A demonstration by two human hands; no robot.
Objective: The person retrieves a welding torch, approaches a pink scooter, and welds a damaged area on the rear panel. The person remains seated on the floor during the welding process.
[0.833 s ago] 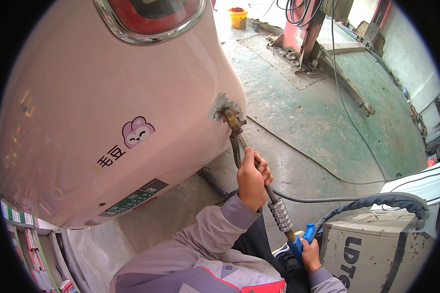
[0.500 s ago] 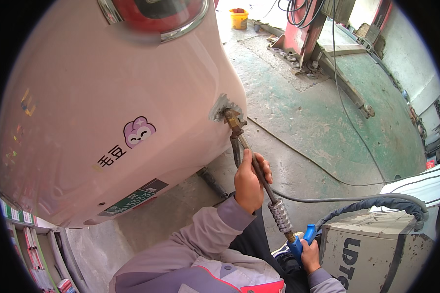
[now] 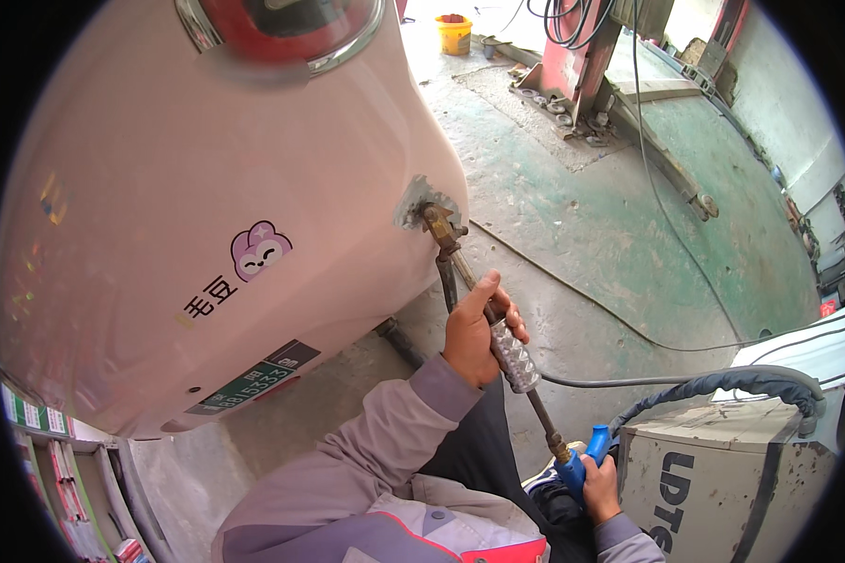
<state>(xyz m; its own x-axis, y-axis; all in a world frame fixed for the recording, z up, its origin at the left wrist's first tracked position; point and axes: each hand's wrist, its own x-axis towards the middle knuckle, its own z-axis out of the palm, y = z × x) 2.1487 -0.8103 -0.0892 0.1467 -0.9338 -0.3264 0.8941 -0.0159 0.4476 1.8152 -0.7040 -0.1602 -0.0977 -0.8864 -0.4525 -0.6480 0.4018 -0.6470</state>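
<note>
A slide-hammer dent puller (image 3: pixel 544 413) reaches from my lap up to the pink car's rear corner. Its brass-coloured tip (image 3: pixel 438 225) meets a bare grey patch (image 3: pixel 410 202) where the paint is gone. My left hand (image 3: pixel 476 330) is wrapped round the rod at the upper end of the silver sliding weight (image 3: pixel 514 357); its fingers are partly hidden behind the shaft. Lower down, my right hand (image 3: pixel 601 488) grips the blue handle (image 3: pixel 570 472). The pink car body (image 3: pixel 160 169) fills the left side, with a tail light above.
A beige welder box (image 3: pixel 704 450) stands at my right, with a thick black cable (image 3: pixel 704 386) arching from it. A thin hose (image 3: pixel 573 288) crosses the floor. Beyond are a red lift post (image 3: pixel 573 70), its low arm (image 3: pixel 667 164) and a yellow bucket (image 3: pixel 454 36). Shelving (image 3: pixel 66 488) is at lower left.
The silver weight has slid up the rod, away from the blue handle, to meet my left hand. My right hand stays on the handle, and the tip remains at the grey patch.
</note>
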